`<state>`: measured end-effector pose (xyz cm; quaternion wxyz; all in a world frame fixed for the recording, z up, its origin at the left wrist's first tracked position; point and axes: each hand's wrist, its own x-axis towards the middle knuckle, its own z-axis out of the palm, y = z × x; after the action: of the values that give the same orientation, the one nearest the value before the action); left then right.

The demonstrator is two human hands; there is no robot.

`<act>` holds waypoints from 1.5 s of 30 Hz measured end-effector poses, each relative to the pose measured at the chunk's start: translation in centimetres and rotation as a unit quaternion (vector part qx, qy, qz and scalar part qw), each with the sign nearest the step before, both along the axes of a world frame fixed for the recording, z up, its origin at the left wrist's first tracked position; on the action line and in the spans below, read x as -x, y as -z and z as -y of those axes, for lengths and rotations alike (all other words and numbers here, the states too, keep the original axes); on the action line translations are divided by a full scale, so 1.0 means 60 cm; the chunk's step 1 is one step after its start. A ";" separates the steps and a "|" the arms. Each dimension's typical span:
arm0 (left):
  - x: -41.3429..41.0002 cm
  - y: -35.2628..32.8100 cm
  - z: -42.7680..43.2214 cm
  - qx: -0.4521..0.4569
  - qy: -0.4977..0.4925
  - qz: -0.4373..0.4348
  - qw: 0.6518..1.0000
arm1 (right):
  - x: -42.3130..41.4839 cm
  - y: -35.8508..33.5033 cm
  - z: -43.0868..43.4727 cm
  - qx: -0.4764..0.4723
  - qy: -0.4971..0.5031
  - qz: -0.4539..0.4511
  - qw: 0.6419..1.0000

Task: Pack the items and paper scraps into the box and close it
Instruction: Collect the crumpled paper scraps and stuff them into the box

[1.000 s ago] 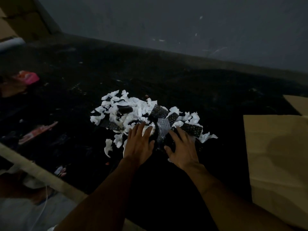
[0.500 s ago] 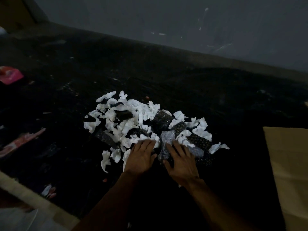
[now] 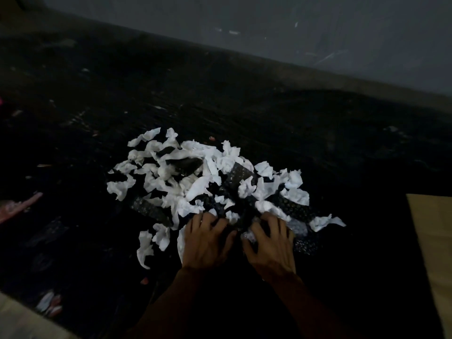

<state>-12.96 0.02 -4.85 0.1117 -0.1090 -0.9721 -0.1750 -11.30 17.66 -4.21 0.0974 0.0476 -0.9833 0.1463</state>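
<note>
One pile of white paper scraps (image 3: 195, 172) is seen on a dark table (image 3: 244, 106), mixed with dark bubble-wrapped pieces (image 3: 151, 210). Two hands are laid on the pile's near edge. From the left hand (image 3: 208, 241), most of the pile is spread between 10 and 1 o'clock. From the right hand (image 3: 271, 243), it is spread between 10 and 2 o'clock. The fingers of both hands are bent, with the tips sunk among scraps and wrap, the right hand's more spread. Whether anything is actually gripped cannot be told. A crumpled pale piece is seen in the gap between the two hands.

Well over twenty scraps can be counted, the exact number being lost in overlap. At least four wrapped pieces are visible. One cardboard box (image 3: 433, 241) is cut off by the frame at 3 o'clock from the right hand, well apart. One pink object (image 3: 22, 204) lies at 9 o'clock from the pile.
</note>
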 end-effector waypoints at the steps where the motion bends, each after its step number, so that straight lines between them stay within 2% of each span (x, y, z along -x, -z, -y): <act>1: 0.000 0.000 0.001 -0.008 -0.006 0.002 1.000 | 0.002 0.003 -0.002 0.003 -0.006 -0.011 1.000; 7: 0.010 0.012 0.004 -0.005 -0.031 0.009 0.999 | 0.005 0.006 -0.002 0.025 -0.013 -0.018 0.999; 12: -0.004 0.021 0.005 0.020 0.026 -0.001 0.999 | 0.002 0.008 -0.003 0.010 -0.014 -0.035 0.999; 17: -0.010 0.020 0.000 -0.045 0.091 -0.011 0.995 | 0.006 0.007 -0.014 0.054 -0.029 -0.030 0.998; 22: 0.007 -0.058 -0.007 -0.091 0.074 -0.024 0.993 | 0.026 -0.050 -0.029 0.165 0.020 -0.034 0.986; 26: 0.028 -0.153 -0.017 -0.157 0.003 -0.056 0.986 | 0.055 -0.137 -0.040 0.270 0.049 -0.082 0.958; 31: 0.038 -0.268 -0.034 -0.127 -0.056 -0.062 0.988 | 0.066 -0.233 -0.052 0.403 0.065 -0.066 0.910; 33: 0.033 -0.301 -0.041 -0.142 -0.052 -0.099 0.983 | 0.066 -0.261 -0.058 0.439 0.059 -0.069 0.894; 36: 0.021 -0.337 -0.041 -0.140 -0.006 -0.145 0.979 | 0.063 -0.292 -0.071 0.466 0.056 -0.075 0.880; 40: 0.014 -0.375 -0.032 -0.142 -0.004 -0.063 0.988 | 0.052 -0.330 -0.091 0.479 0.062 -0.099 0.870; 45: 0.003 -0.413 -0.037 -0.099 0.072 -0.079 0.989 | 0.017 -0.391 -0.116 0.484 0.067 -0.142 0.861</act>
<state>-13.14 2.21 19.90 0.1855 -0.1808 -0.9278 -0.2684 -12.34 24.62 19.28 0.2566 -0.0514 -0.7649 0.5887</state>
